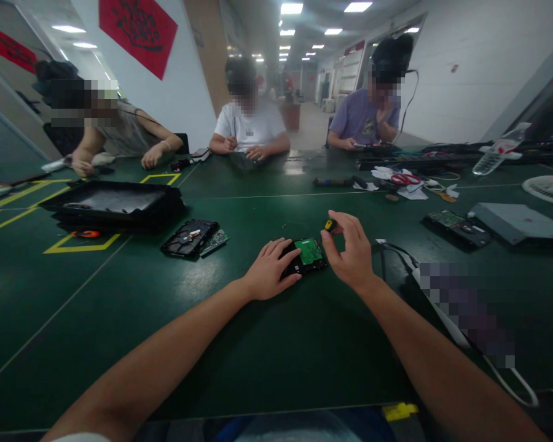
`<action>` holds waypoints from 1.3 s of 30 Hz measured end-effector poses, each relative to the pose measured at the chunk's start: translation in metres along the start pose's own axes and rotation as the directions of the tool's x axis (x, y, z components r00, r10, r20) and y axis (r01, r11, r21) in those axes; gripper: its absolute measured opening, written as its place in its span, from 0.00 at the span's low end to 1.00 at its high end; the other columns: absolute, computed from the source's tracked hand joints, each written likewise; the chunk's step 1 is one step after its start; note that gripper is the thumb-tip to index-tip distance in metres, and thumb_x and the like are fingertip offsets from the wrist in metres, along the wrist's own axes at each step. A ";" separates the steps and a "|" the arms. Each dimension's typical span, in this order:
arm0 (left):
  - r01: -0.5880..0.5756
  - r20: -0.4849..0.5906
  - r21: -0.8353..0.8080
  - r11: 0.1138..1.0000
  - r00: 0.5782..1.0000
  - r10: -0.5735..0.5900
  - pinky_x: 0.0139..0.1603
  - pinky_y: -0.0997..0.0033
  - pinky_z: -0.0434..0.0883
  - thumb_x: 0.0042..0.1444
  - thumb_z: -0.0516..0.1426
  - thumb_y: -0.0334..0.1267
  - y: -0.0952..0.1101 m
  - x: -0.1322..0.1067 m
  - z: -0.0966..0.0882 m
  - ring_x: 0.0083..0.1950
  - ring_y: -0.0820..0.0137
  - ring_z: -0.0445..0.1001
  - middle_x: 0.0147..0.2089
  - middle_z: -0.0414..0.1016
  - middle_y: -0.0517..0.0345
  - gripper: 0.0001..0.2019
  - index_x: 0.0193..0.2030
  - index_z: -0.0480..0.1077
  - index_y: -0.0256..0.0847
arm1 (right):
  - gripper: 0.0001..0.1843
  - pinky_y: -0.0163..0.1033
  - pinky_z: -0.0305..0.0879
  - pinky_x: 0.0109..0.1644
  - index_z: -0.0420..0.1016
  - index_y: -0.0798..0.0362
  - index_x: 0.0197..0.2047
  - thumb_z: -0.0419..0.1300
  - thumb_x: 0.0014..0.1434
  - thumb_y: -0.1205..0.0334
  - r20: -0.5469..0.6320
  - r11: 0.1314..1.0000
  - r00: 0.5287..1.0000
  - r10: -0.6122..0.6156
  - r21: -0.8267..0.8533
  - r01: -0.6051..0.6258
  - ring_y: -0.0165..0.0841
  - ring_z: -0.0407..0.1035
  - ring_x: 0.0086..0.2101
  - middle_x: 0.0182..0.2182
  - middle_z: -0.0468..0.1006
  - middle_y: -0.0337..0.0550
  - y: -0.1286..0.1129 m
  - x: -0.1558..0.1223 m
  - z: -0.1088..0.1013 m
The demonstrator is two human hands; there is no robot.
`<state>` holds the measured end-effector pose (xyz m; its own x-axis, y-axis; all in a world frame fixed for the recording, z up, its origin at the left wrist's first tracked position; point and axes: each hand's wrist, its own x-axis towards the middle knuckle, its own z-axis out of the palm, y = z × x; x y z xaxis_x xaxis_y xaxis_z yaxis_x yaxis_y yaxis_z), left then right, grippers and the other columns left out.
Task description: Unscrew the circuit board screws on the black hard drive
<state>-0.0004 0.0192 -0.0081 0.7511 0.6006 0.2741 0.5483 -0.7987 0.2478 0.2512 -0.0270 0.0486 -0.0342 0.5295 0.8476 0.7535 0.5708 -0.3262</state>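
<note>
A black hard drive (311, 252) with a green circuit board facing up lies flat on the green table. My left hand (271, 270) grips its left side, fingers over the top and thumb along the near edge, covering part of the drive. Just above the drive's right end, my right hand (350, 252) pinches the black and yellow handle of what looks like a screwdriver (330, 225) between thumb and fingertips. Its shaft is too small and dark to make out, so I cannot tell whether it touches the drive.
Another opened drive (191, 238) and a loose circuit board (215, 242) lie left, before a black tray (115, 202). To the right are a drive (458, 228), a grey metal box (523, 222), a cable (396, 247) and a bottle (500, 150). Several people sit opposite.
</note>
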 end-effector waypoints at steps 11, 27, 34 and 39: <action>0.051 0.003 0.019 0.999 0.999 -0.051 0.81 0.29 0.47 0.74 0.55 0.56 0.002 0.001 0.000 0.84 0.44 0.48 0.83 0.52 0.44 0.33 0.80 0.58 0.47 | 0.25 0.58 0.77 0.59 0.66 0.44 0.72 0.57 0.75 0.63 0.004 1.000 1.000 -0.020 -0.007 0.020 0.46 0.74 0.57 0.61 0.76 0.53 0.001 0.000 0.001; 0.037 0.013 -0.007 0.999 0.999 -0.037 0.81 0.28 0.49 0.73 0.56 0.56 -0.002 0.001 0.001 0.84 0.43 0.47 0.83 0.52 0.41 0.33 0.79 0.60 0.46 | 0.26 0.55 0.80 0.52 0.67 0.42 0.72 0.61 0.73 0.60 -0.013 0.999 0.999 -0.029 -0.034 0.028 0.45 0.75 0.50 0.56 0.75 0.52 0.003 -0.002 0.002; 0.035 -0.009 -0.015 0.999 0.999 -0.035 0.80 0.27 0.50 0.73 0.58 0.53 0.002 0.001 0.000 0.83 0.43 0.49 0.82 0.54 0.41 0.31 0.77 0.62 0.47 | 0.26 0.58 0.78 0.57 0.65 0.42 0.74 0.56 0.75 0.61 -0.010 0.998 1.000 -0.025 -0.052 0.024 0.46 0.75 0.52 0.57 0.76 0.52 0.004 -0.003 0.003; 0.028 -0.014 -0.019 0.999 0.999 -0.029 0.80 0.27 0.51 0.73 0.58 0.52 0.001 0.001 0.000 0.83 0.42 0.50 0.82 0.54 0.41 0.29 0.77 0.64 0.48 | 0.26 0.56 0.80 0.53 0.66 0.42 0.72 0.60 0.74 0.58 -0.015 0.999 1.000 -0.007 -0.036 0.007 0.46 0.74 0.53 0.57 0.75 0.52 0.003 -0.003 0.003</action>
<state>0.0004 0.0192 -0.0077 0.7298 0.6238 0.2797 0.5625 -0.7805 0.2728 0.2518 -0.0251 0.0440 -0.0296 0.5156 0.8563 0.7762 0.5516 -0.3053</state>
